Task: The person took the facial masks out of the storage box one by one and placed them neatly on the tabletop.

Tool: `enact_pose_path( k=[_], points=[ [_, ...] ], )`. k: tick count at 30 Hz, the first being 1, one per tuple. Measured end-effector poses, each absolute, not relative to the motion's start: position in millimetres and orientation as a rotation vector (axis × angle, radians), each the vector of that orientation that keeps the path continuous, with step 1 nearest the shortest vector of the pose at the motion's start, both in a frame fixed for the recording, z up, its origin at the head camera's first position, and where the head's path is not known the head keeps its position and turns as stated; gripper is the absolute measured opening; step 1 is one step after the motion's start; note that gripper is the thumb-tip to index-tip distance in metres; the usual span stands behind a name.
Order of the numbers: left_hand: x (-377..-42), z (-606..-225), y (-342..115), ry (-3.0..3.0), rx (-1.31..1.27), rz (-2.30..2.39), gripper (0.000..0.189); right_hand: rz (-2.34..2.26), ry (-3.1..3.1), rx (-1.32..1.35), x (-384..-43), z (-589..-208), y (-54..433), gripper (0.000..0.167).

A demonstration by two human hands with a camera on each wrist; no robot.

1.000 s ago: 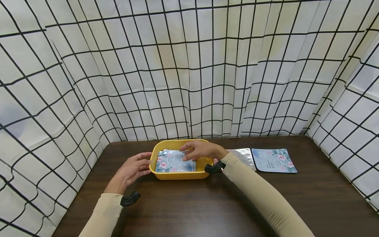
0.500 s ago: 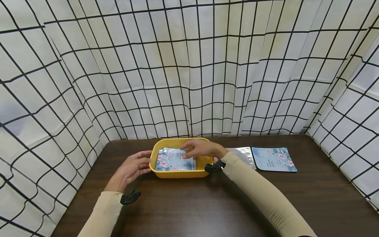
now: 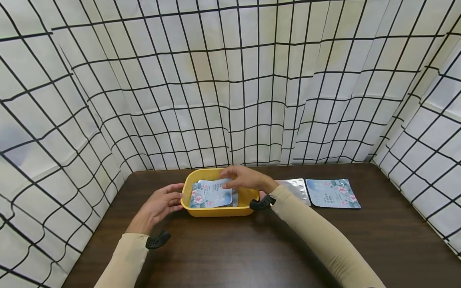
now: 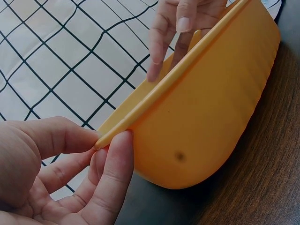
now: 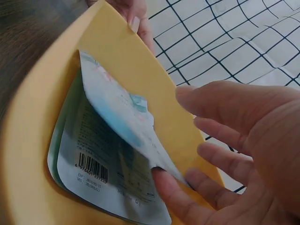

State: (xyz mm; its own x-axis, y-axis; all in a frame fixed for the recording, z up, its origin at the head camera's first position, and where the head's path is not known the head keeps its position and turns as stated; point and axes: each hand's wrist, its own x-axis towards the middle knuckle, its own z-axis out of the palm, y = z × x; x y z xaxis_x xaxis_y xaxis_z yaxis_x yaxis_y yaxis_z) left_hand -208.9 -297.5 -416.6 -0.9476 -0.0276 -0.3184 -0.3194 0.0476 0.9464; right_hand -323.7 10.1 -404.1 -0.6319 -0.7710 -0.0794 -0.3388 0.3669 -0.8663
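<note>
My left hand (image 3: 163, 204) pinches the left end of the yellow plastic basket (image 3: 219, 213), thumb and fingers on its rim (image 4: 164, 84). Inside lie flat foil sachets; the top one is a light-blue flowered sachet (image 3: 212, 194). My right hand (image 3: 245, 178) reaches in over the basket's right part. In the right wrist view, the edge of the raised flowered sachet (image 5: 117, 108) is caught between two fingers of my right hand (image 5: 234, 154). Below it, a sachet lies with its printed, barcoded back (image 5: 93, 164) up. The lower sachets are partly hidden.
Right of the basket a silver sachet (image 3: 299, 190) lies on the dark wooden table (image 3: 223, 248), partly behind my right wrist. Beside it is a blue flowered sachet (image 3: 333, 193). A white, black-gridded cloth (image 3: 252, 100) encloses the back and sides.
My right hand has risen slightly, and the top sachet's right edge has lifted and shifted left, uncovering part of the sachet beneath. My left hand stays on the basket rim.
</note>
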Motion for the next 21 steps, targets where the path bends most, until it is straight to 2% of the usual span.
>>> enact_pose_path(
  k=[7,17,21],
  points=[
    [-208.8,-415.8,-297.4,2.105,-0.355,1.995,0.055,-1.232,2.223,-0.992,-321.9,-403.0,13.2,0.045],
    [-208.4,-417.3,-297.5,2.100,-0.360,1.994,0.055,-1.294,2.156,-0.837,-320.7,-405.1,16.5,0.059],
    [-208.9,-417.3,-297.5,2.110,-0.358,1.993,0.055,-1.270,2.101,-0.824,-321.4,-406.3,15.3,0.051]
  ],
)
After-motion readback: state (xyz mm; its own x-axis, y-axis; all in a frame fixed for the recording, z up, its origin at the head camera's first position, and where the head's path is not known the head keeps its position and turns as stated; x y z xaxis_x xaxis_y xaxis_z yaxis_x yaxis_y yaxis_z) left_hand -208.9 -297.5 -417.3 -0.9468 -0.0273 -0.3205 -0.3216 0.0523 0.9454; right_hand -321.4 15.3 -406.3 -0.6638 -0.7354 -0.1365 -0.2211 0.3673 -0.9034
